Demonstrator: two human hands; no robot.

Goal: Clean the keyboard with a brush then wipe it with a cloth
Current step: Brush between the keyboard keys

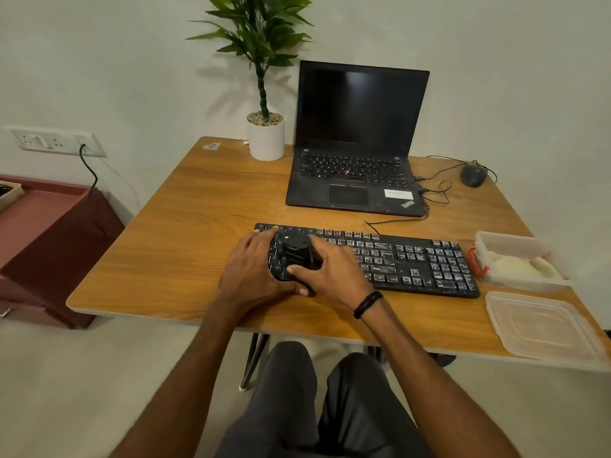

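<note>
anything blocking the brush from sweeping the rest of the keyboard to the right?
Nothing visible. Both hands, left hand and right hand, hold the brush over the keyboard's left end; the dusty keys rightward lie clear up to the plastic container.

Bench [185,226]: keyboard [413,262], dusty keys; left hand [251,272] and right hand [334,272] gripping black brush [296,254] over its left end.

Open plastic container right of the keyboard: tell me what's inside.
The plastic container holds a pale, whitish crumpled mass, possibly a cloth. Anything beneath it is hidden. Its lid lies separately, nearer the person.
</note>
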